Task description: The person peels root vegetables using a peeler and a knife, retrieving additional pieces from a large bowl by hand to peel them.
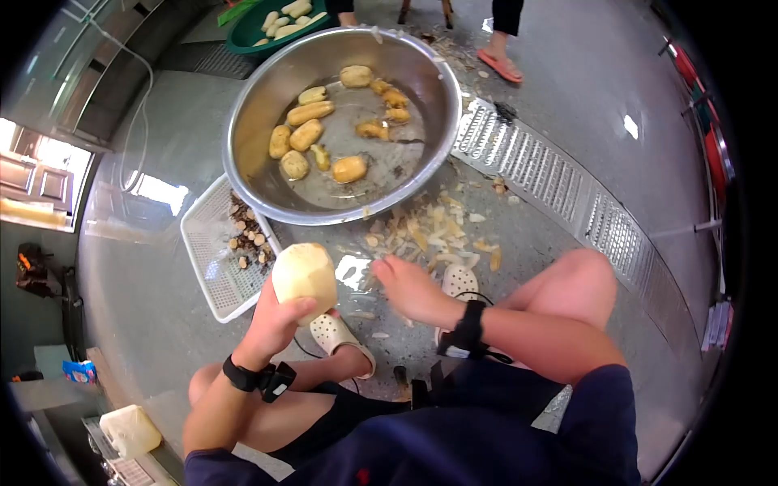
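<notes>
My left hand [279, 318] is closed around a pale, peeled lotus root segment [305, 279], held upright above the floor. My right hand [417, 290] is closed on a thin metal blade [365, 252], whose tip points toward the lotus root but stays apart from it. Fingers hide its handle, so I cannot make out whether it is a knife or a peeler. Ahead stands a wide steel basin [243, 182] with shallow water. Brownish unpeeled lotus roots [310, 112] and some ginger-like knobbly pieces [374, 128] lie in it.
A white plastic basket [207, 263] with cut root ends [251, 239] sits left of the basin. Peelings [425, 231] litter the wet floor. A metal drain grate [551, 166] curves to the right. Behind are a green basin [239, 40] of pale roots and a person's sandalled foot [501, 63].
</notes>
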Demonstrator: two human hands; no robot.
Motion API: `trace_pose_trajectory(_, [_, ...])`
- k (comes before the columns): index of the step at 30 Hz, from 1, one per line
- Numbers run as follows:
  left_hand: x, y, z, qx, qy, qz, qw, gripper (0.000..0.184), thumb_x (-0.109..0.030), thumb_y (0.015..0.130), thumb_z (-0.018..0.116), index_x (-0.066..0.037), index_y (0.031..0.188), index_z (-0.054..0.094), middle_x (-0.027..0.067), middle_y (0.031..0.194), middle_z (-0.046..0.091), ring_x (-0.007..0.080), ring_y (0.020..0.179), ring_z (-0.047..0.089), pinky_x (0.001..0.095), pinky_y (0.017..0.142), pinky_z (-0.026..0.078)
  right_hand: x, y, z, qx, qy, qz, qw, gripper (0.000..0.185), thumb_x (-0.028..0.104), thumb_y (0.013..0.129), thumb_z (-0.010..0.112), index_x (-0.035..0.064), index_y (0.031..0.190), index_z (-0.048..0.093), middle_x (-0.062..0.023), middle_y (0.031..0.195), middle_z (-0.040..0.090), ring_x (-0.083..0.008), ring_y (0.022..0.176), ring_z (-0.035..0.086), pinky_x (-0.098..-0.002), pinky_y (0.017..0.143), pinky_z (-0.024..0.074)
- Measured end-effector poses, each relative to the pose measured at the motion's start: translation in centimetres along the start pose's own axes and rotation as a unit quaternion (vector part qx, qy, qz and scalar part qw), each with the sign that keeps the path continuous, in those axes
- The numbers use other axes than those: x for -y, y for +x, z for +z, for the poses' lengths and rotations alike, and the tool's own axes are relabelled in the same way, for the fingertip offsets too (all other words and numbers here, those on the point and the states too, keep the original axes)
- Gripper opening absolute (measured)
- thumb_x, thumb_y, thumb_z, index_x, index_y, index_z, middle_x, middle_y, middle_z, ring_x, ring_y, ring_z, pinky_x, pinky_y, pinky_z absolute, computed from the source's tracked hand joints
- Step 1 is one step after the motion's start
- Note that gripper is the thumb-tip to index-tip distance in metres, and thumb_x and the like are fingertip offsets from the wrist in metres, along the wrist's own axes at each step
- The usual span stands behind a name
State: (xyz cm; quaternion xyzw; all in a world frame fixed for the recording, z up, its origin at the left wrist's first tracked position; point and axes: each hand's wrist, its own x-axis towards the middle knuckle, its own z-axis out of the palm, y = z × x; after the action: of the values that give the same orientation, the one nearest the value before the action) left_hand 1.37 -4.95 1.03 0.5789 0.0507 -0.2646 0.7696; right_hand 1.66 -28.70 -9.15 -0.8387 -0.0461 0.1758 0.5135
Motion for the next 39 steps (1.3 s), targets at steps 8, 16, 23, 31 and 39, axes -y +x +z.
trace_pose_trajectory(8, [0.3,-0.8,0.6,0.001,-0.063,0.014,0.998,0.073,-0.014,0.085,0.074,-0.003,0.148,0.039,0.0151,0.131,0.060,0.0286,0.114,0.065,0.0479,0.090,0.061,7.4,-2.4,-2.9,-0.060,-0.060,-0.223,0.971,0.027,0.034,0.103,0.058,0.0068,0.106,0.058,-0.0152,0.081,0.069,-0.0394,0.070,0.068,-0.0486,0.058,0.0515])
trace_pose_trajectory(16, [0.7,-1.2,1.9,-0.028,-0.062,0.069,0.995,0.074,-0.012,0.083,0.074,-0.003,0.147,0.039,0.0172,0.133,0.060,0.0300,0.114,0.066,0.0489,0.091,0.060,5.4,-2.0,-1.6,-0.052,-0.050,-0.105,0.992,0.028,0.032,0.105,0.054,0.0037,0.103,0.056,-0.0186,0.081,0.067,-0.0426,0.072,0.066,-0.0502,0.062,0.0507])
trace_pose_trajectory(23, [-1.1,-2.3,2.0,0.026,-0.120,0.025,0.992,0.099,-0.048,0.066,0.079,-0.003,0.145,0.040,0.0248,0.124,0.059,0.0426,0.102,0.067,0.0504,0.071,0.061,2.5,-0.7,-1.4,-0.031,0.072,-0.021,0.997,0.027,0.027,0.108,0.050,0.0008,0.105,0.055,-0.0219,0.081,0.065,-0.0429,0.078,0.064,-0.0477,0.068,0.0486])
trace_pose_trajectory(31, [-1.1,-2.1,0.2,0.096,-0.139,0.031,0.985,0.094,-0.031,0.062,0.082,0.000,0.142,0.045,0.0231,0.128,0.060,0.0371,0.108,0.067,0.0476,0.085,0.060,8.6,-3.2,-4.2,-0.025,0.054,-0.210,0.976,0.024,0.027,0.102,0.062,0.0049,0.111,0.059,-0.0151,0.080,0.067,-0.0371,0.070,0.068,-0.0449,0.058,0.0499])
trace_pose_trajectory(39, [-0.2,-3.4,-0.5,0.022,0.093,0.109,0.989,0.097,-0.025,0.058,0.084,0.005,0.142,0.044,0.0155,0.130,0.061,0.0252,0.116,0.063,0.0399,0.102,0.051,8.4,-3.8,-4.7,-0.011,-0.045,-0.267,0.963,0.024,0.027,0.101,0.062,0.0041,0.109,0.061,-0.0146,0.082,0.066,-0.0371,0.071,0.066,-0.0436,0.061,0.0508])
